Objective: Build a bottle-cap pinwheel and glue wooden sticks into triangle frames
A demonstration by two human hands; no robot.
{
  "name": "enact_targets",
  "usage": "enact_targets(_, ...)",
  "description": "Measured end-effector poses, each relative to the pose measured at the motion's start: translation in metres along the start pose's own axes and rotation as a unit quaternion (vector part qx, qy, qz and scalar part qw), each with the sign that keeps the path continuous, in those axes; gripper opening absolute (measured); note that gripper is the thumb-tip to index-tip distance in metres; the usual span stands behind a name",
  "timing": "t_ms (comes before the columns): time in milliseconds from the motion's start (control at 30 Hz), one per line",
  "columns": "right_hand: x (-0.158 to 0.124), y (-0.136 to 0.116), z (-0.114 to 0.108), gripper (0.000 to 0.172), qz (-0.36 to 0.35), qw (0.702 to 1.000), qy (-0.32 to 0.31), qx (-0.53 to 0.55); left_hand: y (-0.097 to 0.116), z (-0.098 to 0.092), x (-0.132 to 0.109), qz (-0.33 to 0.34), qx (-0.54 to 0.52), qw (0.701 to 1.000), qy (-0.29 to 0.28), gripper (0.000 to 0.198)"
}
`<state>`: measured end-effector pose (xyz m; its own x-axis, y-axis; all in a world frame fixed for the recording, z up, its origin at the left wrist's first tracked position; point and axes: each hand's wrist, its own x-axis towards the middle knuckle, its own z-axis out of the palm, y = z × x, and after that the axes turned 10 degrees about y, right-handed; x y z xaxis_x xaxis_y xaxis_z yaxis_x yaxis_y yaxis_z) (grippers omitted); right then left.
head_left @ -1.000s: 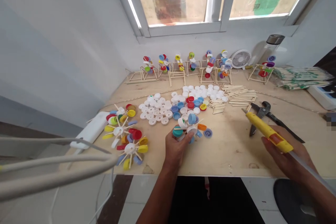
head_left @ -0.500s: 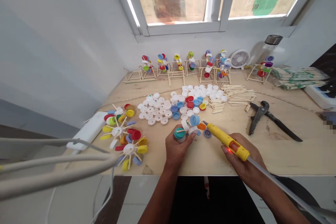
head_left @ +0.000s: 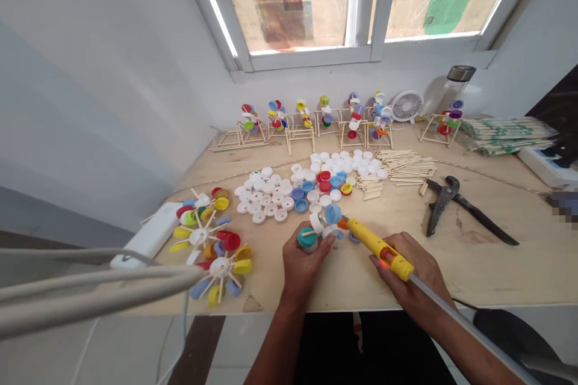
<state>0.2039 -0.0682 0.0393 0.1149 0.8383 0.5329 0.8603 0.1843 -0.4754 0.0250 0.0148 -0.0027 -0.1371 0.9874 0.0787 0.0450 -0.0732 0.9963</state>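
Head view, looking down over the person's own hands: left hand (head_left: 303, 258) pinches a cap wheel (head_left: 329, 230) between thumb and fingers, lifted near the front of the table (head_left: 370, 286), mid-table. Right hand (head_left: 409, 271) is wrapped round a yellow glue gun (head_left: 374, 243), red light lit on it. Nozzle is right by the wheel's blue cap (head_left: 333, 213) and orange cap (head_left: 343, 224); can't tell from here whether it touches.

Step in hand, my read: gluing a cap joint on the wheel. Next move calls for a steady left pinch and a careful nozzle, clear of the left thumb. Glue itself too small to see.

Containers: clear bag (head_left: 508, 134), back right, sticks inside. Bottle (head_left: 451, 87) behind the fan (head_left: 406, 106), contents can't be made out. Teal cap (head_left: 307, 237) on the wheel faces up, a stick end over its opening. Loose white caps (head_left: 271, 195) spread mid-table, many open side up, nothing seen in them. Loose sticks (head_left: 409, 167) heaped to their right, pliers (head_left: 447, 192) nearer the front. More wheels (head_left: 219, 267) lie at left; others hang in stick frames (head_left: 301, 137) along the wall.
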Motion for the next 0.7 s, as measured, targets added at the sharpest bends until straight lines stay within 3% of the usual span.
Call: enact_targets(700,-0.0015,0.0035,0.0027,0.014,-0.017,1.0,0.007,-0.009,-0.0001,-0.0019,0.002,0.005,-0.002,1.0,-0.004,0.028)
